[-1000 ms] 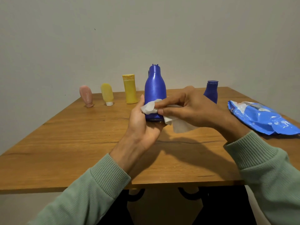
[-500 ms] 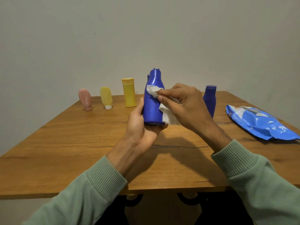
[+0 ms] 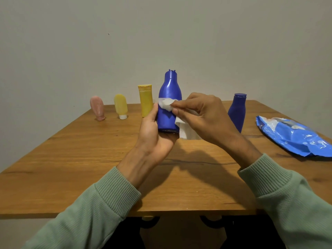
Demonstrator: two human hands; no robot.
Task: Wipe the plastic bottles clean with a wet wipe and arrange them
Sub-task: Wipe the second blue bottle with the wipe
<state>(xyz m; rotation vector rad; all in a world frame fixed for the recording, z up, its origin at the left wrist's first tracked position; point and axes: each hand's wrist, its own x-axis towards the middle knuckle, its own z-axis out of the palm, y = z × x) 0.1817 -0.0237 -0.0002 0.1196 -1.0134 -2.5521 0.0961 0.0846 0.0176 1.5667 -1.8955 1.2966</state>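
The left hand (image 3: 154, 133) cups the base of the tall blue bottle (image 3: 169, 103), holding it upright above the table (image 3: 89, 159) so its sides stay exposed. The right hand (image 3: 204, 115) pinches the wet wipe (image 3: 166, 103) against the bottle's middle.

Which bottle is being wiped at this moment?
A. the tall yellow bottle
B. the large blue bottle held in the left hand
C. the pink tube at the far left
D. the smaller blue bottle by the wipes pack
B: the left hand grips the large blue bottle by its base while the right hand presses the wet wipe against its side.
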